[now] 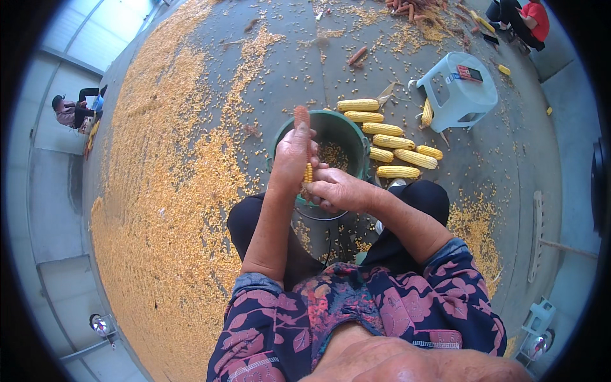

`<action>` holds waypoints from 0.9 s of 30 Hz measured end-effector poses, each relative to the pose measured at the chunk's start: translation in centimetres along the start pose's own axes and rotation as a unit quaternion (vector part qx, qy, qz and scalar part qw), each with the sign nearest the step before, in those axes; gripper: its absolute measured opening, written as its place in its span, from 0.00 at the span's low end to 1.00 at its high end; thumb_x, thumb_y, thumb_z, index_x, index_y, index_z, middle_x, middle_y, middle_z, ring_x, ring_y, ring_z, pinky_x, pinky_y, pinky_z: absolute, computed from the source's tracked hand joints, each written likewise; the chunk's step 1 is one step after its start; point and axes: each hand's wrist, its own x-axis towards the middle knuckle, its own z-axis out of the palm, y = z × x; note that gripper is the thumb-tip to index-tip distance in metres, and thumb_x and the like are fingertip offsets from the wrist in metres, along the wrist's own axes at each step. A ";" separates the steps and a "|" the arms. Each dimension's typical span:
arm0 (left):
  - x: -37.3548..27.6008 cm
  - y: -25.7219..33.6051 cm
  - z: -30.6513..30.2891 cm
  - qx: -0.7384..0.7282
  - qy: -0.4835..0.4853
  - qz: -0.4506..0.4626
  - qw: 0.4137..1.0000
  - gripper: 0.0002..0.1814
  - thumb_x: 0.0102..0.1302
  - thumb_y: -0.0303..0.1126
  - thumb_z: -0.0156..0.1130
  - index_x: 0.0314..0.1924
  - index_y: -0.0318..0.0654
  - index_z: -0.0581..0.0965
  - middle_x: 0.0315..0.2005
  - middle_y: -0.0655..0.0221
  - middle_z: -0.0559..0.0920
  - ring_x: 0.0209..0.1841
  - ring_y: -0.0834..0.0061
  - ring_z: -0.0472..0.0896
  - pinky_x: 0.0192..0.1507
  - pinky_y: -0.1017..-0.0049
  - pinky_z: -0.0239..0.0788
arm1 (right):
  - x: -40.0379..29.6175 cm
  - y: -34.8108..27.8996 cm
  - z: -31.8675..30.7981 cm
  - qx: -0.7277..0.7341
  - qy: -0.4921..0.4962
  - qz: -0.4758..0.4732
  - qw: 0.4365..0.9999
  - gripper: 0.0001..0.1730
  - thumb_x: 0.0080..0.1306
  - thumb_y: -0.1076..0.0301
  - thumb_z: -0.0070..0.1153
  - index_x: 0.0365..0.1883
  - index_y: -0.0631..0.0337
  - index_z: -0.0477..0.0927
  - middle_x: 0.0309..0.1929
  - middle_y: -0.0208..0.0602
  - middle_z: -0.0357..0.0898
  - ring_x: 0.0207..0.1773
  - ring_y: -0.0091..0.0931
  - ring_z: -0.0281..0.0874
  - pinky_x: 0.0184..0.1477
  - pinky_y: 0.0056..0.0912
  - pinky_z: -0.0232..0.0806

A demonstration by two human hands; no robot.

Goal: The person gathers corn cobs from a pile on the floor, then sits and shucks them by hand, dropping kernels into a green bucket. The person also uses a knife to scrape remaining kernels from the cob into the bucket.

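Observation:
A partly shelled corn cob [301, 115] is held over a green bucket [281, 138] between my knees. My left hand [293, 150] wraps around its bare, reddish upper part. At the lower end, my right hand [332, 187] grips the cob, where a patch of yellow kernels [308, 173] still clings. Loose kernels [334, 155] lie in the bottom of the bucket. My hands and forearms hide part of the bucket's near side.
Several husked ears of corn [392, 142] lie right of the bucket. Beyond them stands a pale blue plastic stool [453, 86] bearing a phone [469, 73]. Kernels [167, 215] blanket the floor at left. Two people sit farther off, one [534, 24] at right, one [71, 112] at left. A rake [537, 234] lies right.

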 end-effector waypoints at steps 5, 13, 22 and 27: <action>-0.1 -0.6 -0.1 0.054 0.008 0.028 0.998 0.21 0.74 0.50 0.53 0.44 0.35 0.72 0.21 0.75 0.71 0.17 0.87 0.69 0.20 0.82 0.68 | 0.8 3.2 -0.7 -0.296 0.000 -0.255 0.921 0.05 0.58 0.74 0.53 0.29 0.67 0.75 0.32 0.45 0.75 0.38 0.38 0.73 0.45 0.41 0.67; 0.1 -1.5 0.2 0.027 0.012 0.009 1.000 0.20 0.75 0.48 0.52 0.43 0.34 0.72 0.21 0.75 0.70 0.18 0.87 0.69 0.19 0.80 0.72 | 1.2 4.9 0.0 -0.228 0.065 -0.181 0.955 0.05 0.56 0.74 0.55 0.29 0.67 0.75 0.35 0.51 0.76 0.45 0.44 0.73 0.50 0.45 0.66; -0.2 0.4 0.7 -0.047 0.020 -0.039 0.998 0.27 0.72 0.55 0.55 0.44 0.34 0.71 0.21 0.77 0.69 0.18 0.88 0.68 0.22 0.80 0.75 | 0.8 3.1 -0.9 -0.107 0.007 -0.186 0.977 0.08 0.65 0.68 0.53 0.30 0.64 0.74 0.28 0.30 0.68 0.28 0.24 0.66 0.28 0.26 0.60; 0.0 -0.1 0.2 -0.067 0.007 -0.048 0.997 0.23 0.75 0.52 0.51 0.46 0.35 0.70 0.22 0.76 0.70 0.18 0.88 0.67 0.24 0.78 0.75 | -0.1 0.5 -0.2 0.049 0.000 -0.002 0.999 0.17 0.74 0.55 0.49 0.36 0.61 0.78 0.27 0.27 0.69 0.28 0.20 0.66 0.30 0.25 0.60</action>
